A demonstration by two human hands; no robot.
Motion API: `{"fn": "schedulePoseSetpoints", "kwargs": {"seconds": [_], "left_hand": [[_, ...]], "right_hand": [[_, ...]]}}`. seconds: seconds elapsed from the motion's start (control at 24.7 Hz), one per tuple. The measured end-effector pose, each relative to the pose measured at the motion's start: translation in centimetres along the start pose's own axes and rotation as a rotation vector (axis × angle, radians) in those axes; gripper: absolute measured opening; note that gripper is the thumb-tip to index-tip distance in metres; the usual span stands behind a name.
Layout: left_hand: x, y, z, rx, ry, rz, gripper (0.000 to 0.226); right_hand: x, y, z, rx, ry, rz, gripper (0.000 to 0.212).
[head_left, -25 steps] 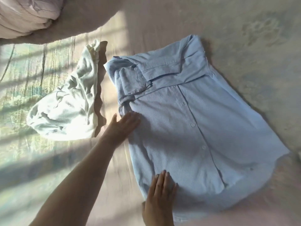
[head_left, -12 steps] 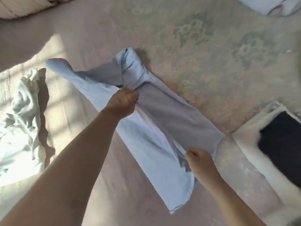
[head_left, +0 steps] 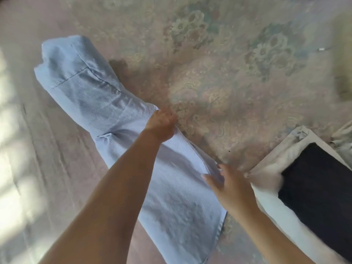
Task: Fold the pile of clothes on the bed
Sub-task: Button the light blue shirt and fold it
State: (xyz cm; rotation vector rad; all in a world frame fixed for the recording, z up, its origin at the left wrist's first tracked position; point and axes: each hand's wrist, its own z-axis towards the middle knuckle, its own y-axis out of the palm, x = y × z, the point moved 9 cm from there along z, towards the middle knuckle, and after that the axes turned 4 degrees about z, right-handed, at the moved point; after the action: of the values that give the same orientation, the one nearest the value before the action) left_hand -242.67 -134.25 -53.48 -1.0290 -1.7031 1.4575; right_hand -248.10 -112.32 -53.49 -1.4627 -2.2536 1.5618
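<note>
1. One light blue shirt [head_left: 106,103] lies on the bed [head_left: 228,82], folded into a long narrow strip; long axis diagonal, collar end far-left, hem end near-right.
2. Left hand [head_left: 162,124] at the shirt's right edge, mid-length, fingers curled onto the cloth edge, gripping it.
3. Right hand [head_left: 226,181] at the same edge, nearer the hem; fingers fairly straight, resting on the fabric.
4. Right of the shirt: a white folded garment [head_left: 266,168] with a dark garment [head_left: 320,187] on it.

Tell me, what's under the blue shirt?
The blue shirt lies on the flowery bedspread, which shows all around it. Anything else beneath is covered. On top, the left hand grips its edge and the right hand presses it.
</note>
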Motion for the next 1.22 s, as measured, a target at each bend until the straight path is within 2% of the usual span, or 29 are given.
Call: {"fn": "schedulePoseSetpoints", "kwargs": {"seconds": [0.08,0.16,0.2,0.32,0.41,0.49,0.61,0.65,0.73,0.81,0.85,0.93,1.01,1.05,1.13,1.22], "left_hand": [[-0.3,0.7,0.1,-0.019,-0.041,-0.074,0.026],[-0.7,-0.5,-0.6,-0.016,-0.059,-0.084,0.040],[-0.7,-1.8,-1.3,0.037,-0.036,-0.094,0.049],[-0.8,-8.0,-5.6,0.361,0.065,-0.114,0.058],[-5.8,-12.9,-9.8,0.616,-0.074,-0.101,0.052],[-13.5,-16.7,-12.4,0.698,-0.295,-0.133,0.057],[-23.4,-17.8,-12.7,0.481,-0.481,-0.326,0.084],[-25.4,-17.0,-12.6,0.376,-0.512,-0.409,0.091],[-27.2,-14.3,-12.8,0.149,-0.528,-0.543,0.103],[-27.6,-12.1,-13.7,-0.002,-0.492,-0.531,0.095],[-27.4,-11.9,-14.0,0.012,-0.437,-0.481,0.084],[-26.0,-12.8,-14.7,0.167,-0.267,-0.348,0.062],[-24.9,-12.8,-16.0,0.265,-0.157,-0.273,0.055],[-25.2,-11.8,-16.7,0.230,-0.162,-0.266,0.061],[-26.3,-9.5,-17.8,0.099,-0.215,-0.274,0.075],[-26.6,-8.6,-17.9,0.057,-0.166,-0.211,0.075]], "right_hand": [[-0.9,0.6,0.7,0.007,-0.105,-0.245,0.025],[-0.9,0.1,1.6,0.043,-0.090,-0.308,0.025],[-0.5,-0.5,2.1,0.069,-0.065,-0.328,0.027],[1.0,-0.5,3.4,-0.013,-0.014,-0.442,0.028],[0.5,-0.3,3.6,-0.067,0.009,-0.509,0.023],[-2.7,-0.9,4.0,-0.011,-0.058,-0.571,0.023],[-11.2,-0.8,6.0,0.049,-0.291,-0.397,0.055],[-15.4,-0.8,6.8,0.031,-0.405,-0.201,0.064],[-24.6,-1.0,8.5,-0.107,-0.558,0.244,0.083],[-32.5,-1.4,10.6,-0.239,-0.627,0.439,0.102],[-35.2,-1.4,11.4,-0.279,-0.647,0.455,0.104],[-38.3,-1.0,11.9,-0.318,-0.678,0.380,0.084],[-39.0,-0.5,10.3,-0.261,-0.809,0.285,0.049],[-38.9,-0.2,8.1,-0.169,-0.968,0.220,0.033],[-38.1,1.0,3.0,0.009,-1.281,0.082,0.021],[-37.6,2.6,0.9,0.064,-1.384,0.019,0.021]]}}
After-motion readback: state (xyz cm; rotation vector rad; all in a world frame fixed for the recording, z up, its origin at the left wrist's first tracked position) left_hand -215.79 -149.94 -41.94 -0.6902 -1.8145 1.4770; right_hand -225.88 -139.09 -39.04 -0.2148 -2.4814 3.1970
